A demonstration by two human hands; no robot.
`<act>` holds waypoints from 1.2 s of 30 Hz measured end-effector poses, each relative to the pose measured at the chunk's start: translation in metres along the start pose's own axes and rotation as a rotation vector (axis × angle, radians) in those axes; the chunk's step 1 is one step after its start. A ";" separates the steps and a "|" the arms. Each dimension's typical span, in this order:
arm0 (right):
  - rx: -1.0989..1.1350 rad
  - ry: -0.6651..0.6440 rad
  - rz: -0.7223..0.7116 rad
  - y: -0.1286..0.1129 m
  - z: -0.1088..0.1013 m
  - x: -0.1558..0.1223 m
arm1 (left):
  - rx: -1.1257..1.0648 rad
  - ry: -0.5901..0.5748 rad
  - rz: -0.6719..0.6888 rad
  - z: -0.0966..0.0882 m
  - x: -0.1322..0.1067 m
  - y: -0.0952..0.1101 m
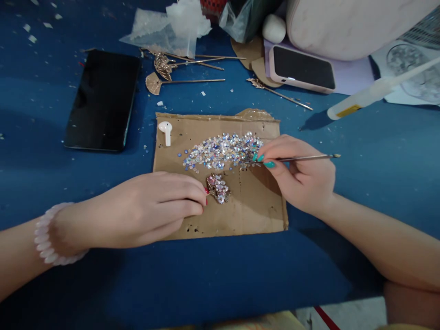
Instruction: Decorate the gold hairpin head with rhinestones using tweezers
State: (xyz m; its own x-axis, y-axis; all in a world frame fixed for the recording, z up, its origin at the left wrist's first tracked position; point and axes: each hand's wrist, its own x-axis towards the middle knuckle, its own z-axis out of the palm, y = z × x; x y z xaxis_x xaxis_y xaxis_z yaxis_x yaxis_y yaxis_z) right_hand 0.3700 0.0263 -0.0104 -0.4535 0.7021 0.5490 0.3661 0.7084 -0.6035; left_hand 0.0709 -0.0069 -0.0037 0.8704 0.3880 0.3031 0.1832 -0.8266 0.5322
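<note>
My left hand (151,206), with a beaded bracelet at the wrist, is closed at the edge of a small metal ornament (219,188) covered in pink and clear rhinestones. The fingertips pinch its left side; any stem is hidden under the hand. My right hand (302,172) grips a thin metal stick tool (309,158) like a pen. Its tip reaches the right end of a heap of loose rhinestones (216,150), white, blue and iridescent. Heap and ornament both lie on a flat piece of cardboard (247,211).
A white earbud (166,132) sits on the cardboard's upper left corner. A black tablet (103,101) lies to the left. Metal hairpins (192,81), a plastic bag (161,32), a phone (302,68) and a white glue bottle (360,98) are behind on the blue table.
</note>
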 end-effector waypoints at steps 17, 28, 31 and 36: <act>-0.014 0.005 -0.053 -0.002 0.001 0.002 | -0.006 -0.001 -0.007 0.000 -0.001 0.000; -0.035 0.003 -0.037 -0.003 0.000 0.002 | -0.006 0.001 0.000 0.000 0.001 0.001; -0.035 0.006 -0.042 -0.003 0.000 0.002 | -0.008 0.007 0.004 -0.001 0.001 0.001; -0.059 -0.004 -0.053 -0.003 0.000 0.002 | -0.005 0.011 -0.004 -0.001 0.001 0.001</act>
State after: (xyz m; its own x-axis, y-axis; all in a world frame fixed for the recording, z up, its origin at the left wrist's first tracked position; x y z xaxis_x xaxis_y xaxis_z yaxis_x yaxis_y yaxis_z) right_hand 0.3683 0.0257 -0.0078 -0.4763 0.6633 0.5772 0.3890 0.7477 -0.5382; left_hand 0.0718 -0.0074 -0.0023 0.8649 0.3954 0.3094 0.1839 -0.8229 0.5376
